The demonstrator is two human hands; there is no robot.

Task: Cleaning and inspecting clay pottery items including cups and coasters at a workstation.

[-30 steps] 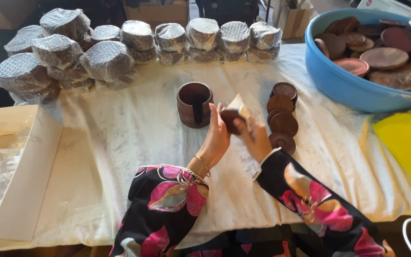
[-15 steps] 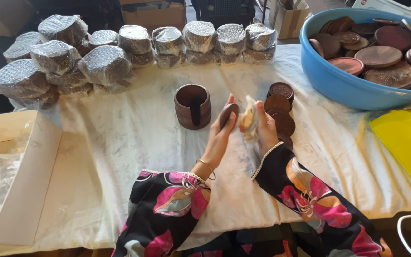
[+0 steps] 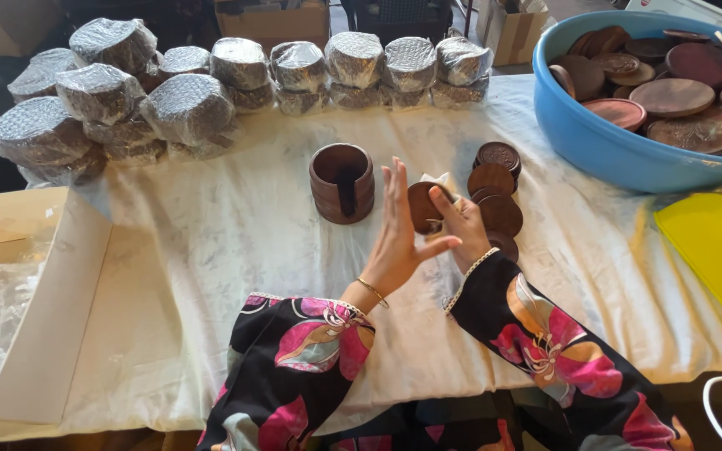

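Note:
My left hand (image 3: 399,234) is raised with its fingers spread, palm turned toward a round dark wooden coaster (image 3: 420,206). My right hand (image 3: 464,224) grips that coaster together with a pale cloth (image 3: 439,179) that peeks out behind it. Just left of the hands stands a round wooden coaster holder (image 3: 342,183) with a slot in its side. Behind my right hand, a row of several dark wooden coasters (image 3: 499,185) lies on the white tablecloth (image 3: 236,242).
A blue tub (image 3: 612,150) full of wooden discs sits at the back right, with a yellow sheet (image 3: 712,250) in front of it. Several bubble-wrapped round bundles (image 3: 185,104) line the back. An open cardboard box (image 3: 18,292) stands at the left edge.
My left hand let go of the coaster and opened its fingers. My right hand, which held only the cloth, now holds the coaster with it.

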